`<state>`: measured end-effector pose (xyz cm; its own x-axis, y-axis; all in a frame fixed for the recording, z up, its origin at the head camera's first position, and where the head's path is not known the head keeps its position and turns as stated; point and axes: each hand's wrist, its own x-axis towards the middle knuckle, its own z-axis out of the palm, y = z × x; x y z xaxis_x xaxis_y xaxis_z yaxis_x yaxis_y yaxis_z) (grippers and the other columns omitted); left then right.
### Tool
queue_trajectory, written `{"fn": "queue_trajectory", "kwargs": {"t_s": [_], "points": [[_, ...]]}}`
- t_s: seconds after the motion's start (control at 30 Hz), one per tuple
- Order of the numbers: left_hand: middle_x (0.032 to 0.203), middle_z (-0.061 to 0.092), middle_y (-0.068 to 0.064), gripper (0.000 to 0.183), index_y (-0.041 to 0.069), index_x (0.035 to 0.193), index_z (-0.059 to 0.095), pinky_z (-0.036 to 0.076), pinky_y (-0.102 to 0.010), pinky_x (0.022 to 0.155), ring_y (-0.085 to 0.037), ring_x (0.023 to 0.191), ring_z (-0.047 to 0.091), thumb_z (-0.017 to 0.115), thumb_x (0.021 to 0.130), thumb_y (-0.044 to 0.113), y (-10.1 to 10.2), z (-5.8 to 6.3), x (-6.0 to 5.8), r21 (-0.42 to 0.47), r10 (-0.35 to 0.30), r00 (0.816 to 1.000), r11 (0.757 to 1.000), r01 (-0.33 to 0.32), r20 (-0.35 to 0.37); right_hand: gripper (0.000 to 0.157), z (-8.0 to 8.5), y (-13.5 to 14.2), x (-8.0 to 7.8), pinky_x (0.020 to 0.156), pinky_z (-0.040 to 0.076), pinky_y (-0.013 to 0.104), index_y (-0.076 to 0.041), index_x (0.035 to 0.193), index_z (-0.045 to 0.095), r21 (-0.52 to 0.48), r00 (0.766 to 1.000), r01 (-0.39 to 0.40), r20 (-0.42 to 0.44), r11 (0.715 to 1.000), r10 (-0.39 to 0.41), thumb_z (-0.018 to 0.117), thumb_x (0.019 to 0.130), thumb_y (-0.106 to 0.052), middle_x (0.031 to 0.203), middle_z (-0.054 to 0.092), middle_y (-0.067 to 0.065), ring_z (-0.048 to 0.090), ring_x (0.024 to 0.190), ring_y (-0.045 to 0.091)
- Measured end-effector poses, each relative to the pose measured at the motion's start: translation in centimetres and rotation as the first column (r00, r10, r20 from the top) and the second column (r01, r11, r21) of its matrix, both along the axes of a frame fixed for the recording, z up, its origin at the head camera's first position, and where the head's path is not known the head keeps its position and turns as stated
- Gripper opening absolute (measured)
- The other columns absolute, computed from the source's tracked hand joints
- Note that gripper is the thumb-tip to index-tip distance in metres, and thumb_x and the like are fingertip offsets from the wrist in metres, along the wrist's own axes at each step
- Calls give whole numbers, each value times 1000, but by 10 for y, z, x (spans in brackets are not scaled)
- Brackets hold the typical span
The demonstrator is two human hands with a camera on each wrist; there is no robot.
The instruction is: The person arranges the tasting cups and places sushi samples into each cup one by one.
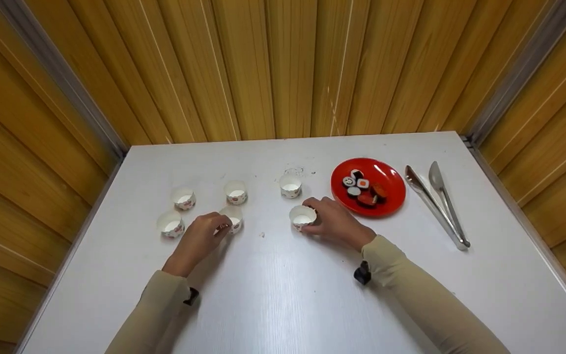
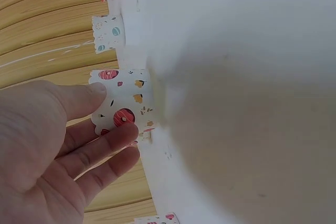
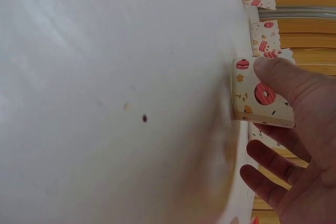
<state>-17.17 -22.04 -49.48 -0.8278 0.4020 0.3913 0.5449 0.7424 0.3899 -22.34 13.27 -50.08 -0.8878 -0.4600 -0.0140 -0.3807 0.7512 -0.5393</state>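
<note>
My left hand [image 1: 199,241] pinches a white paper baking cup [image 1: 234,222] with a scalloped rim and printed doughnuts. In the left wrist view, the thumb lies at the rim of that cup [image 2: 121,95] and the fingers sit along its other side. On the right, my right hand [image 1: 338,222] grips a second baking cup [image 1: 302,225] from its right side. The right wrist view has the thumb across the printed wall of this cup [image 3: 252,98], with other fingers partly hidden behind it. Both cups stand upright on the white table.
More baking cups stand upright: two at the left [image 1: 183,200], one at the centre left [image 1: 236,195], one behind my right hand [image 1: 291,189]. A red plate [image 1: 395,189] carries several small sushi pieces [image 1: 363,183]. Metal tongs [image 1: 435,209] lie right of it. Wood-patterned walls [image 1: 288,69] surround the table.
</note>
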Motion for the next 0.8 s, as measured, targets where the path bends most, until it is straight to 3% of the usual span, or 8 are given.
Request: {"fn": "queue_trajectory", "kwargs": {"t_s": [0.43,0.8], "points": [[84,71,-4,12,5,92,77,56,-33,67,-15,75,65,77,88,-6,-4,0,4,4,13,996,1000,-14,94,63,3,-4,2,78,44,33,-18,139,59,-3,1000,-4,-6,1000,4,85,86,-39,100,60,0,51,91,19],[85,71,-5,12,6,91,76,58,-34,71,-16,80,69,78,87,-5,-4,1,3,4,6,995,1000,-6,104,62,1,-5,1,78,44,33,-16,141,57,-34,999,-44,-27,998,43,83,88,-34,103,60,3,50,92,18]]}}
